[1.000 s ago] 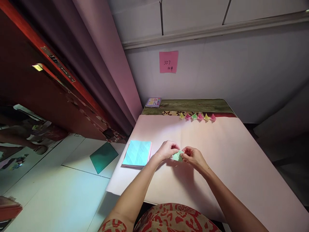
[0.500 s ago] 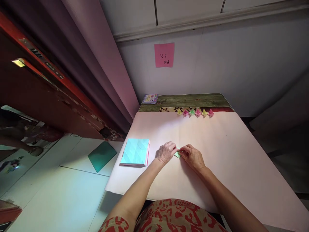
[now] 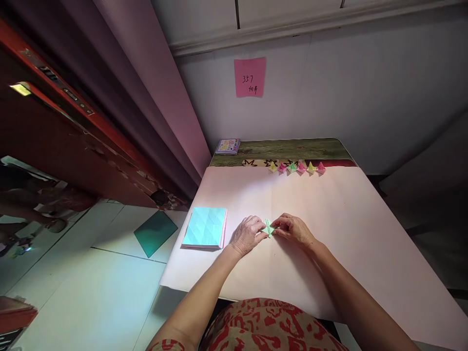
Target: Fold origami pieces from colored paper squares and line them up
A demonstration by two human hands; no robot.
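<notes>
A small folded piece of green paper [image 3: 269, 227] lies between my two hands near the middle of the table, its dark fold lines showing. My left hand [image 3: 249, 233] pinches its left corner between thumb and fingers. On the opposite side, my right hand [image 3: 294, 229] grips the right corner the same way. To the left rests a stack of square paper [image 3: 205, 227] with a turquoise sheet on top. At the far edge stands a row of small folded paper pieces [image 3: 292, 167] in yellow, pink and green.
Pale pink paper covers the table [image 3: 329, 263]. A small printed booklet or pack [image 3: 227, 146] sits at the back left corner. On the wall hangs a pink note [image 3: 250, 78]. A dark green sheet [image 3: 155, 234] lies on the floor. Part of another person [image 3: 22, 207] shows at far left.
My hands have moved slightly apart, so more of the green paper shows between them. My left thumb has come lower along its edge. The camera view has shifted a little.
</notes>
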